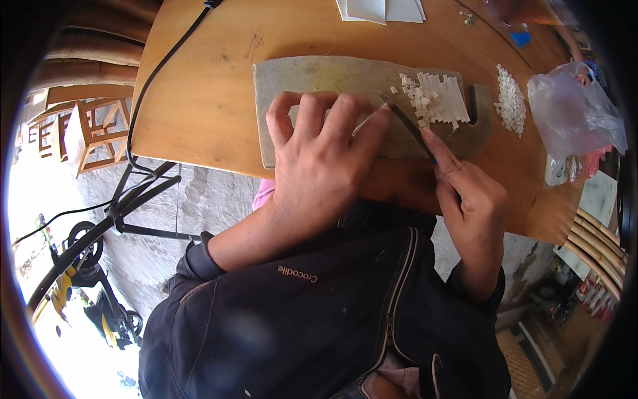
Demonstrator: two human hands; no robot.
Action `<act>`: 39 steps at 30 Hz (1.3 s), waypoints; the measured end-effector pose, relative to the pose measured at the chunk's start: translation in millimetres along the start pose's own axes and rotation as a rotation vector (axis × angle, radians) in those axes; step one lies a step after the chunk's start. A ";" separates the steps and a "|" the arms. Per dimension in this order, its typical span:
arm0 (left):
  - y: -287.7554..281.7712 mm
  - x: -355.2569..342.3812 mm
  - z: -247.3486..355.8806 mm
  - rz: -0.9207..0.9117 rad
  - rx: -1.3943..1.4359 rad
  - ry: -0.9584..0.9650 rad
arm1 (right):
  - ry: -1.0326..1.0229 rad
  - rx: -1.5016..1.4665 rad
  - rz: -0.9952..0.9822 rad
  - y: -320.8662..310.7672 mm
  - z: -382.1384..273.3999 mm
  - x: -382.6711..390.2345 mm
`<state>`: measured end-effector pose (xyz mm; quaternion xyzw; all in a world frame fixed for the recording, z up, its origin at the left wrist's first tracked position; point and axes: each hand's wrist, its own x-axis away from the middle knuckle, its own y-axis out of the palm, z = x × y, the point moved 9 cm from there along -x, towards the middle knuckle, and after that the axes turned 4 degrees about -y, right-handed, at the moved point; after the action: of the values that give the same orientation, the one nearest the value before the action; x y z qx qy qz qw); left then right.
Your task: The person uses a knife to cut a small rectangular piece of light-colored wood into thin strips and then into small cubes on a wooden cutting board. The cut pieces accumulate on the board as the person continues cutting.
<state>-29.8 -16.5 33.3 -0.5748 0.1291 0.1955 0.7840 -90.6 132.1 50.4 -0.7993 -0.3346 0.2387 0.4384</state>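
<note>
A worn grey cutting board (286, 74) lies on the wooden table. Over its middle my left hand (319, 146) is closed, fingers curled and tips pressed down. A thin white strip (361, 124) shows between its thumb and index finger; the rest is hidden under the hand. My right hand (468, 189) grips a knife (407, 121), index finger stretched along the blade. The blade slants to the upper left, its tip next to my left fingertips. Right of the blade lie small white cut pieces (421, 103) and a row of longer white strips (446, 94).
A pile of white bits (510, 103) lies on the table (199, 100) right of the board. Beyond it sits a clear plastic bag (571, 110). White paper (365, 10) lies at the far edge. A black cable (141, 100) runs down the left side.
</note>
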 end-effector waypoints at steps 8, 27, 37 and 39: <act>-1.4 2.5 0.8 -0.022 0.015 -0.023 | 0.066 0.096 -0.100 3.9 -10.6 -0.5; -4.0 5.4 -3.0 -0.033 0.035 -0.045 | -0.012 -0.058 -0.022 4.0 0.9 3.1; -5.3 9.0 -2.5 -0.021 0.028 -0.025 | 0.051 -0.144 -0.011 9.1 6.3 4.2; -7.0 7.8 -3.2 -0.011 0.050 -0.026 | 0.025 -0.195 0.023 7.2 7.1 4.2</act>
<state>-19.7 -20.2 34.9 -0.5532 0.1208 0.1952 0.8008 -90.3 136.2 40.2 -0.8449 -0.3416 0.1999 0.3599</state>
